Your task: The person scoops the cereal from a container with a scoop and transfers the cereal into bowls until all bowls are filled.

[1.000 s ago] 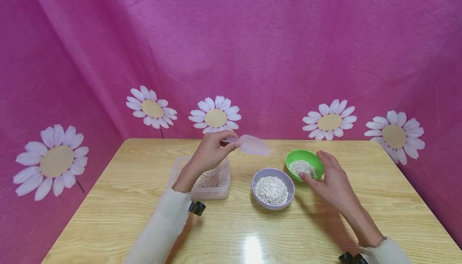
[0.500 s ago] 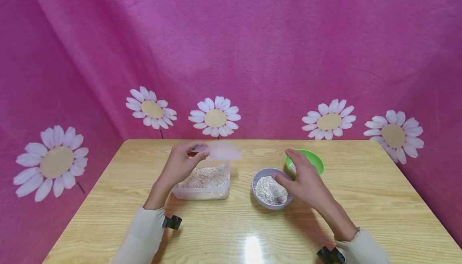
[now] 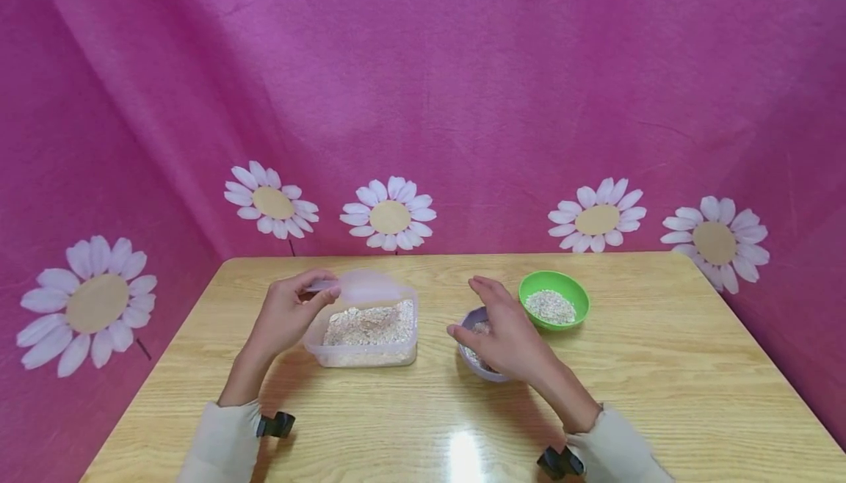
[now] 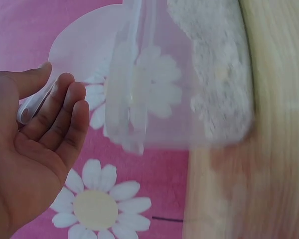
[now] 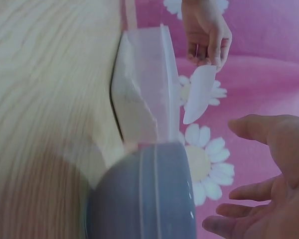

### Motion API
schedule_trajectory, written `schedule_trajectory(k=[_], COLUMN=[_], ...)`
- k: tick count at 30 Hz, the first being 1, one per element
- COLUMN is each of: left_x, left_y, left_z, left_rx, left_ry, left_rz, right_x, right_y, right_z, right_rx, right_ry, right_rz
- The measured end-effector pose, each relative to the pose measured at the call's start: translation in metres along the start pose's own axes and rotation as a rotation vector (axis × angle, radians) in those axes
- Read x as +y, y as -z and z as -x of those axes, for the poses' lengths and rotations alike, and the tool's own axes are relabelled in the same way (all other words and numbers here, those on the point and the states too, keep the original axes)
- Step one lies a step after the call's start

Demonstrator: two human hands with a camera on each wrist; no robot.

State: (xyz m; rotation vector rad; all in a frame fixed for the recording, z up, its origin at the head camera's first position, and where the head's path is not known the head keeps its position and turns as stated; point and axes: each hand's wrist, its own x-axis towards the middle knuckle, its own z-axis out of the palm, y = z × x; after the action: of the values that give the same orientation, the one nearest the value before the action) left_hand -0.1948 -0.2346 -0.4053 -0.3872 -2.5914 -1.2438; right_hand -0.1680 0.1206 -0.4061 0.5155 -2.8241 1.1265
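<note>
My left hand (image 3: 286,314) pinches the handle of a translucent plastic scoop (image 3: 370,285), whose broad blade stands over the back of a clear rectangular container (image 3: 414,336). Oat-like flakes (image 3: 370,325) fill part of that container. In the left wrist view the handle end (image 4: 25,114) lies between thumb and fingers. My right hand (image 3: 509,332) hovers over a lilac bowl (image 3: 485,374) with spread, relaxed fingers and holds nothing. Most of this bowl's flakes are hidden by the hand. Behind it to the right, a green bowl (image 3: 555,277) also holds pale flakes.
Everything stands on a wooden table (image 3: 661,365) with a light reflection near its front. A pink curtain (image 3: 463,101) printed with daisies hangs behind and at the sides.
The left hand has carried the scoop leftward from beyond the container to above its back part. The right hand has moved left from beside the green bowl to over the lilac bowl.
</note>
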Motion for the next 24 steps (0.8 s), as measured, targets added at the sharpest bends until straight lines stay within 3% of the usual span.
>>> schedule_trajectory(k=[5, 14, 24], left_x=[-0.010, -0.020, -0.023], left_y=[0.010, 0.023, 0.034], left_z=[0.006, 0.012, 0.011], left_rx=[-0.002, -0.015, -0.091], left_ry=[0.024, 0.013, -0.022], left_rz=[-0.055, -0.157, -0.211], right_x=[-0.010, -0.024, -0.032], right_y=[-0.013, -0.037, -0.060], right_z=[-0.003, -0.006, -0.006], right_rx=[-0.019, -0.041, -0.081], right_ry=[-0.004, 0.003, 0.007], right_rz=[0.018, -0.094, -0.113])
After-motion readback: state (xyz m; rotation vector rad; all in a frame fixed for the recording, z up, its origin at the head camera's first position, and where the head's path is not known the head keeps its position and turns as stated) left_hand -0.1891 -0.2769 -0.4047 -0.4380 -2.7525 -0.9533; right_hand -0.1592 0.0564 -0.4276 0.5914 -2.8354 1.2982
